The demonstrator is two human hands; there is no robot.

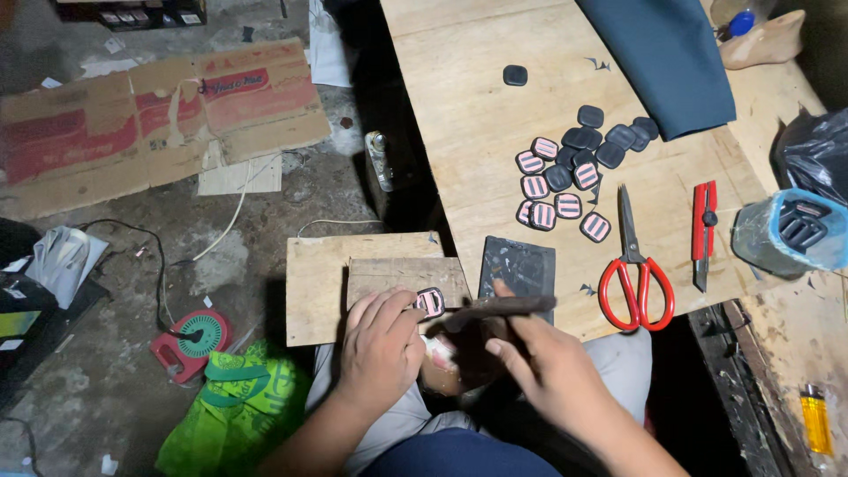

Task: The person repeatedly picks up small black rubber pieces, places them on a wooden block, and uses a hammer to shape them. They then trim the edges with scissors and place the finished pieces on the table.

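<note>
My left hand point(382, 346) pinches a small dark rounded-square buckle with pink bars point(430, 302) against a small wooden board point(402, 276) on my lap. My right hand point(541, 360) grips a dark flat stick-like tool point(499, 308), its end lying beside the buckle. A dark scarred cutting pad point(519, 265) lies just beyond the tool on the plywood table point(468, 106). Further out sits a cluster of several similar buckles point(565, 177), some showing pink bars, some plain dark.
Red-handled scissors point(634, 281) and a red utility knife point(703, 231) lie right of the pad. A taped roll point(789, 235), dark blue fabric point(667, 57), a yellow lighter point(815, 422). On the floor: flattened cardboard point(150, 119), a red round device point(192, 340), a green bag point(243, 408).
</note>
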